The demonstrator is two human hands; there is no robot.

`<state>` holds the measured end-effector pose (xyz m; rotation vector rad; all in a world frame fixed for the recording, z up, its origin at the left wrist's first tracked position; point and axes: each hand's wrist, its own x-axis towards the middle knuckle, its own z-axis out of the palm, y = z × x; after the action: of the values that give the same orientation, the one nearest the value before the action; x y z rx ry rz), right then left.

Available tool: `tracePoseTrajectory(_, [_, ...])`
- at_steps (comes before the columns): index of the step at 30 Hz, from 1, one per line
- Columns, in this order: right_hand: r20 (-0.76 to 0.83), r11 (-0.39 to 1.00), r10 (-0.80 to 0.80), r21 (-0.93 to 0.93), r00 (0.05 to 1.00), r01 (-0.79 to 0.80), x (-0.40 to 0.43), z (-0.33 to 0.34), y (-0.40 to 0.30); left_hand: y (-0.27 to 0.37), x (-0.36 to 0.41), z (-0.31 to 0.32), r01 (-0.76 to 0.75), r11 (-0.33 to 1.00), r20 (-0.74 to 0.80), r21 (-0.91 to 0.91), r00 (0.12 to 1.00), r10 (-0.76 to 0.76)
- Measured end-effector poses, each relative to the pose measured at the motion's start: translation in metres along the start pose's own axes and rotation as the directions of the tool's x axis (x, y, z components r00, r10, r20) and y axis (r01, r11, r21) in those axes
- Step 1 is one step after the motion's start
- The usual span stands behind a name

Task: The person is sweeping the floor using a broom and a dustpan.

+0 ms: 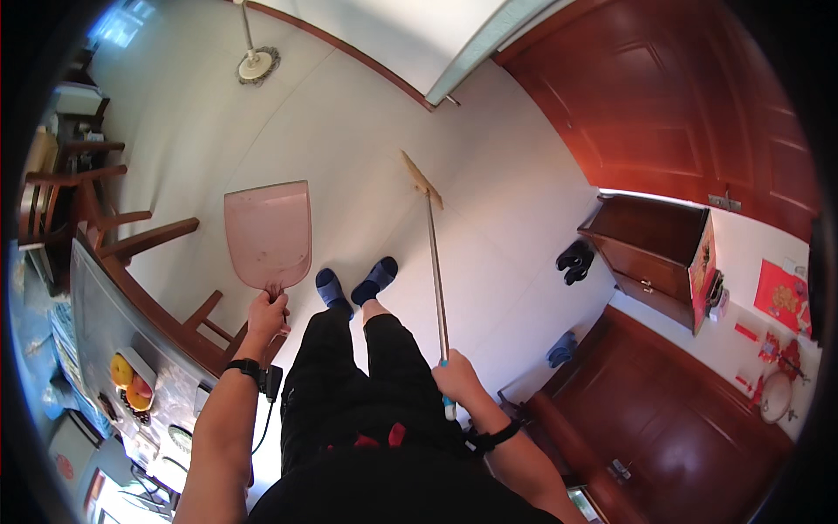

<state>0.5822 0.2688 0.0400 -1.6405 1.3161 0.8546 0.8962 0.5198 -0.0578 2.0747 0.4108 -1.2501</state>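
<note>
My left hand (267,316) grips the short handle of a pink dustpan (270,232), whose wide edge points away from me above the pale floor. Whether the pan touches the floor, I cannot tell. On the other side, my right hand (456,378) is closed around the blue-and-white end of a long metal-handled broom or sweeper (437,281). Its narrow tan head (422,180) is at the far end, in front of my feet and to the right of the dustpan. My feet, in blue slippers (378,275), stand between the two tools.
A table (157,314) with fruit and wooden chairs (150,239) stand at the left. A mop (256,65) rests on the floor at the far left, near a wall corner (432,98). Black shoes (575,261), blue slippers (562,349), a wooden cabinet (641,255) and reddish-brown doors (655,98) are at the right.
</note>
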Motion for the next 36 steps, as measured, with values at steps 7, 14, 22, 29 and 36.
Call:
tracePoseTrajectory(7, [0.351, 0.96, 0.014, 0.257, 0.936, -0.11, -0.043, -0.028, -0.064, -0.019, -0.01, -0.013, 0.012, 0.996, 0.0, -0.092, 1.0, -0.012])
tracePoseTrajectory(14, [0.768, 0.765, -0.054, 0.442, 0.638, -0.468, 0.08, -0.007, -0.094, -0.011, -0.029, -0.023, 0.021, 0.991, -0.095, -0.135, 0.995, -0.034])
tracePoseTrajectory(22, [0.827, 0.473, -0.19, 0.55, 0.529, -0.688, 0.16, -0.122, -0.07, -0.019, -0.049, 0.005, 0.045, 0.981, -0.271, -0.191, 0.958, -0.097])
tracePoseTrajectory(29, [0.768, 0.41, -0.114, 0.615, 0.63, -0.674, 0.2, -0.289, 0.009, 0.0, -0.091, 0.109, 0.091, 0.924, -0.326, -0.372, 0.919, -0.222])
tracePoseTrajectory(36, [0.735, 0.564, -0.049, 0.579, 0.676, -0.589, 0.177, -0.354, 0.02, 0.043, -0.106, 0.198, 0.121, 0.882, -0.283, -0.456, 0.919, -0.273])
